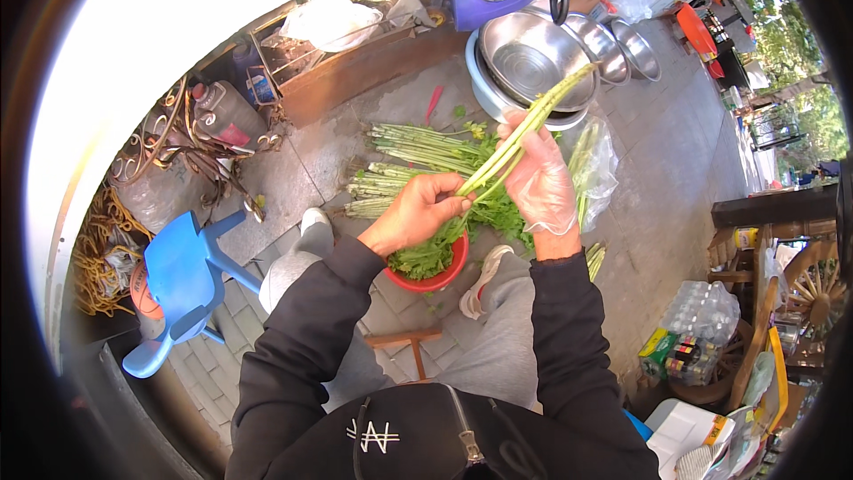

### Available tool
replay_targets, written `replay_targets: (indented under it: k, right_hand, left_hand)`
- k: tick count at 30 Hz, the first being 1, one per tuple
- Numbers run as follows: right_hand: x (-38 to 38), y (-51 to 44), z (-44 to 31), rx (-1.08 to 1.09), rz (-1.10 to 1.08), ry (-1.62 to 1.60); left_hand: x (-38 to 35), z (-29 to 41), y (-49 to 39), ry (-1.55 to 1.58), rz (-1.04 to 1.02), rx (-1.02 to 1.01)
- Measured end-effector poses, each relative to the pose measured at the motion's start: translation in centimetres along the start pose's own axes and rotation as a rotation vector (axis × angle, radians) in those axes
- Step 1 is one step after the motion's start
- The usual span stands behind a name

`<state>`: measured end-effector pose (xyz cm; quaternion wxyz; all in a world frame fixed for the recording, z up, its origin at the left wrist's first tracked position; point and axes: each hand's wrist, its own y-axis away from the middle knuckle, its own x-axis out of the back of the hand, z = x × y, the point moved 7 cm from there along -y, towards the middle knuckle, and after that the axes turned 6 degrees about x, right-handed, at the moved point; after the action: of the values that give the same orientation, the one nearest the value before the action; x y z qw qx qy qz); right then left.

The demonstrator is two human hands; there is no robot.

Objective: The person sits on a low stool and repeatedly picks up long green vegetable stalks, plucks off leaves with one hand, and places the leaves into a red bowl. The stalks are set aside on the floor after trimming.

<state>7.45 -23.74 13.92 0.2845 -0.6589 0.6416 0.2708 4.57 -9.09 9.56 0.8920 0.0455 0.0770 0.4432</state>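
Note:
A green leafy-vegetable stalk, like celery (500,159), slants up to the right between my two hands. My left hand (430,207), bare, pinches its lower part. My right hand (538,177), in a clear plastic glove, grips it higher up. Below my hands a red plastic bowl (460,265) holds green leaves (424,259). Bundles of the same stalks (416,147) lie on the paving beyond, their leaves spreading under my right hand. To the right of that hand is a clear plastic bag (603,170) with more stalks in it.
Steel basins (526,57) stand beyond my right hand, one in a light blue tub (481,90). A pink-red handled tool (434,103) lies on the paving. At left is a blue plastic chair (183,267); packed bottles (700,313) stand at right. My shoes flank the red bowl.

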Motion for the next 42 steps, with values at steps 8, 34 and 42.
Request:
replay_targets:
  k: [8,34,42]
  right_hand:
    - [4.1,-0.8,0.8,0.013,0.113,0.055]
    - [5.9,-2.9,0.7,0.017,0.187,0.132]
    - [5.9,-3.0,1.3,0.032,0.211,0.160]
  left_hand:
    - [2.6,-0.5,-0.9,-0.167,0.349,-0.046]
    - [-3.9,-2.3,-2.9,0.371,-0.192,0.167]
    - [-3.4,-3.7,-2.8,0.384,-0.130,0.242]
